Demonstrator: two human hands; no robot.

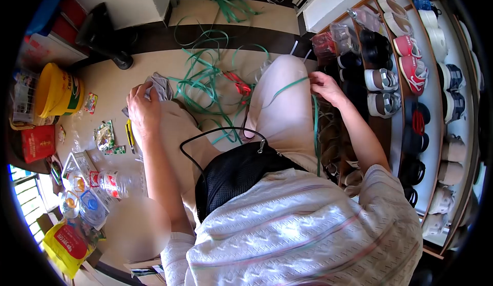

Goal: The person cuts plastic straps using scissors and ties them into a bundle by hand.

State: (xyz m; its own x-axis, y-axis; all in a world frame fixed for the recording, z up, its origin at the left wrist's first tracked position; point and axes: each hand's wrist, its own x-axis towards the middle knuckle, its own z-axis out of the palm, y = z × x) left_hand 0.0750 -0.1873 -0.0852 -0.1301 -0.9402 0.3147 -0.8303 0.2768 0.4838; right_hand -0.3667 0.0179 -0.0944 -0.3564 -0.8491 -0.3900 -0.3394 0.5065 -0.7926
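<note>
My right hand (326, 88) is closed at the outer side of my right knee, its fingers pinched on a green strap (290, 87). One stretch of that strap crosses my thigh, and another hangs down beside the leg. My left hand (144, 109) rests on my left knee, fingers curled, against a grey cloth (162, 87); whether it grips the cloth cannot be made out. Between my legs, a loose tangle of green straps (200, 78) lies on the floor with a red strip bundle (237, 84). A black mesh bag (241, 170) lies on my lap.
Shoe shelves (393, 147) line the right side. At left are a yellow bucket (59, 91), a red box (38, 143), plastic bottles (113, 183), a yellow cutter (129, 133) and a yellow bag (67, 242). A black boot (105, 39) stands at upper left.
</note>
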